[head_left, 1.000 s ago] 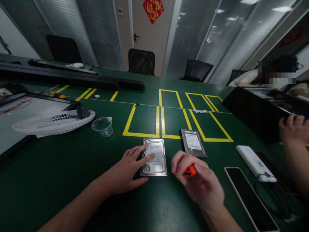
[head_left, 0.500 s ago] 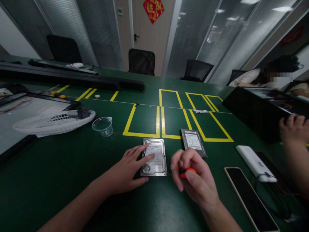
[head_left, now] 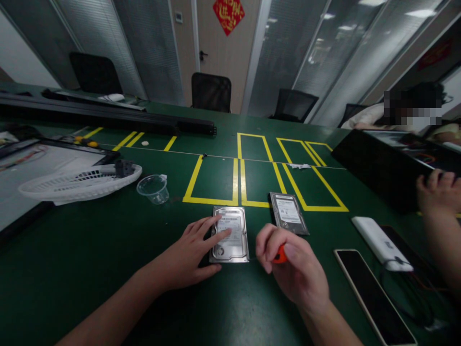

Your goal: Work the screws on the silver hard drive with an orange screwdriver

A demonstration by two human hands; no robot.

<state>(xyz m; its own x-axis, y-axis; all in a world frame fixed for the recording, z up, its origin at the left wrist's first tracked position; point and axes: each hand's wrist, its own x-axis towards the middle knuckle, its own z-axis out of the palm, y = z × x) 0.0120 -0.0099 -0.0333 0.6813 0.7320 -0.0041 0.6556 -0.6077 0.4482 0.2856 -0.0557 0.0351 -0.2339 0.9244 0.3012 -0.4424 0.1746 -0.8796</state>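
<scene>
A silver hard drive (head_left: 234, 242) lies label up on the green table. My left hand (head_left: 198, 245) rests over its left side, fingers spread, two fingertips on the label and the thumb by the near edge. To the right of the drive, my right hand (head_left: 293, 266) is closed around a screwdriver (head_left: 280, 254) with an orange handle. A faint thin shaft points left toward the drive's near right corner; its tip is too small to make out. Behind my right hand lies a second hard drive (head_left: 288, 211), label up and slightly turned.
A clear plastic cup (head_left: 154, 190) and a white oval basket (head_left: 79, 187) stand to the left. On the right are a phone (head_left: 372, 298), a white power bank (head_left: 382, 244) with cable, and another person's hand (head_left: 440, 192) by a black case (head_left: 378, 173). Yellow tape (head_left: 212, 200) marks rectangles ahead.
My right hand has rotated around the orange handle, its fingers curling in more, so less of the handle shows. My left hand and both drives have stayed in place.
</scene>
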